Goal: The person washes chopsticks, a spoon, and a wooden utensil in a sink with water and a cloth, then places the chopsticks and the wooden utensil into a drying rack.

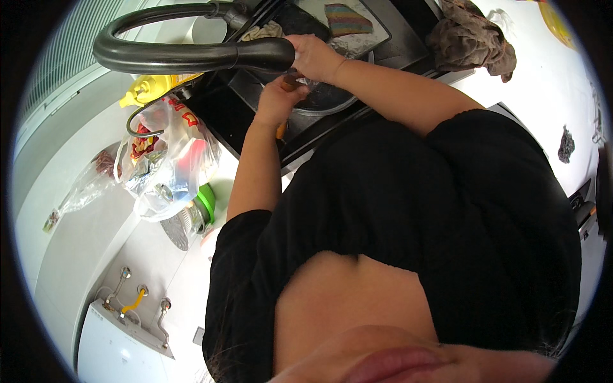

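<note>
Both of my hands are over a black sink [210, 112], close under the spout of a dark metal faucet [191, 57]. My left hand [280, 98] has its fingers curled around a small orange-brown object [290, 83], too covered to name exactly. My right hand [316, 60] is just above and to the right of it. The faucet head hides its fingertips, so whether they grip anything is unclear. Below the hands, a round dark pan or basin [330, 103] with a pale rim sits in the sink. Part of another orange thing [281, 130] shows beside my left wrist.
A striped cloth [348, 20] lies on a tray at the sink's far side. Left stand a yellow bottle [149, 89], a thin curved tap [136, 119] and a filled plastic bag [167, 167]. A brown rag [471, 40] lies right, a dark scourer [566, 146] farther off.
</note>
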The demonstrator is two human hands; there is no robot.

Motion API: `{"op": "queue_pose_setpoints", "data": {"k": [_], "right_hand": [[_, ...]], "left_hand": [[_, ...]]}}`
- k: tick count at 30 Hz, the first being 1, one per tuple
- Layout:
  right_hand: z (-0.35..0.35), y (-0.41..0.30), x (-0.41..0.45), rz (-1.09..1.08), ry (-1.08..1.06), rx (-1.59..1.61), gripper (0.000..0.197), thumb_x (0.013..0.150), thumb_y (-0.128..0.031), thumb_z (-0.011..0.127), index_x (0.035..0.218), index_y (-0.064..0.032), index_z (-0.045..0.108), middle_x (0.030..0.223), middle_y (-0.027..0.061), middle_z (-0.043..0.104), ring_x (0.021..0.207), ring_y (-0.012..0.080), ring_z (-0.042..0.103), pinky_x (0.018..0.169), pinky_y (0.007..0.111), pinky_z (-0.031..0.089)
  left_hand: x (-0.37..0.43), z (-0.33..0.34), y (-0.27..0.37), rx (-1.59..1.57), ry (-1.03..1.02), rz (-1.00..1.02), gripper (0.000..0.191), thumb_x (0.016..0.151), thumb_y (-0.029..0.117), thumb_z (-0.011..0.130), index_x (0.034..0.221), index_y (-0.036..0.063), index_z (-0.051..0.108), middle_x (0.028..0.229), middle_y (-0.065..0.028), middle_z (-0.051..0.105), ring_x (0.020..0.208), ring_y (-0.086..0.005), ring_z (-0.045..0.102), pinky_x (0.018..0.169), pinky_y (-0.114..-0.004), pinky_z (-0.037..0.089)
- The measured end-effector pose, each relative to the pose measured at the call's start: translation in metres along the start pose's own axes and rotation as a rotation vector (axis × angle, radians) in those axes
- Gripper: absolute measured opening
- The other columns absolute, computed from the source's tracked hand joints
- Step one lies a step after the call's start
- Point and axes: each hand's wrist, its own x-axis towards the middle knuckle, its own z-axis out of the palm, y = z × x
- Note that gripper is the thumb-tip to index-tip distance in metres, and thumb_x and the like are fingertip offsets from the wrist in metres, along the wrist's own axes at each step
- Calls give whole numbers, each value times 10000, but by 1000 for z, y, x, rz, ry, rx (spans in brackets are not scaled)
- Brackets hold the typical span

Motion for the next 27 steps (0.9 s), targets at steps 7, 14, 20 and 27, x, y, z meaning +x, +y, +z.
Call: {"op": "queue_pose_setpoints", "data": {"k": [7, 14, 20, 27], "right_hand": [[-12, -9, -6, -211, -146, -673, 193, 825, -64, 527, 1008, -73, 589, 875, 153, 631, 818, 332, 605, 729, 401, 494], [-58, 5, -16, -244, 51, -334, 369, 827, -45, 544, 1188, -80, 474, 1146, 120, 541, 1038, 216, 553, 845, 330, 457], [-68, 19, -38, 169, -70, -233, 554, 696, -247, 746, 1166, -62, 517, 1023, 146, 592, 918, 238, 585, 799, 321, 466], [-82, 9, -35, 163, -174, -909, 400, 713, -176, 661, 1107, -160, 597, 976, 84, 640, 897, 275, 618, 777, 378, 493]], "left_hand": [[3, -15, 15, -36, 49, -28, 180, 824, 160, 661, 881, 17, 569, 846, -49, 597, 743, -127, 544, 669, -266, 444], [33, 7, 61, -182, 58, 491, 251, 866, 89, 567, 1094, 36, 477, 908, -50, 546, 762, -130, 558, 712, -279, 463], [66, 37, 79, -1182, 113, 416, 367, 867, 1, 488, 1173, 186, 408, 887, -42, 509, 801, -207, 519, 757, -462, 475], [71, -3, 24, -1509, 107, 280, 87, 859, 122, 554, 932, 90, 519, 901, -44, 580, 831, -229, 557, 886, -538, 424]]}}
